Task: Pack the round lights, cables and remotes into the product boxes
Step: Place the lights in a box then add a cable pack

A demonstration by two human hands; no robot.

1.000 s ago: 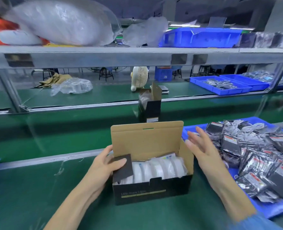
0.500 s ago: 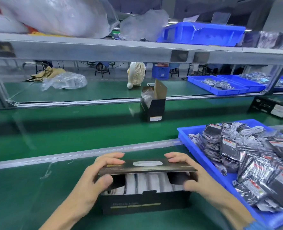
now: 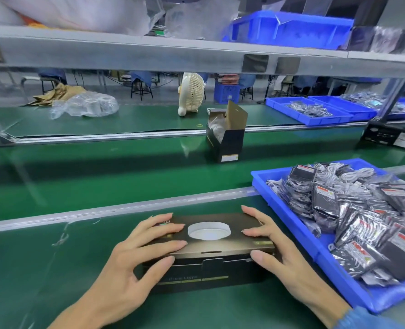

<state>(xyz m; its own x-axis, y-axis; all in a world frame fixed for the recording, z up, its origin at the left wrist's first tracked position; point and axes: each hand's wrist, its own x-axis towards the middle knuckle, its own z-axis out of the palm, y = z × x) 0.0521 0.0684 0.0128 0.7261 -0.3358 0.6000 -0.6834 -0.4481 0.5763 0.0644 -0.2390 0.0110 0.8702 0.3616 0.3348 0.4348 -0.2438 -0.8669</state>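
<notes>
While both hands lay flat with straight fingers on its lid, left hand (image 3: 135, 252) and right hand (image 3: 275, 245), the black cardboard product box (image 3: 208, 255) sat on the near green surface (image 3: 54, 281). Closing looked under way; tucking the front tab likely came next.

Your left hand (image 3: 135, 255) lies flat, fingers spread and straight, thumb angled forward and low. Your right hand (image 3: 277, 248) mirrors it, fingers extended, thumb low. Both forearms reach forward, converging inward.
</notes>
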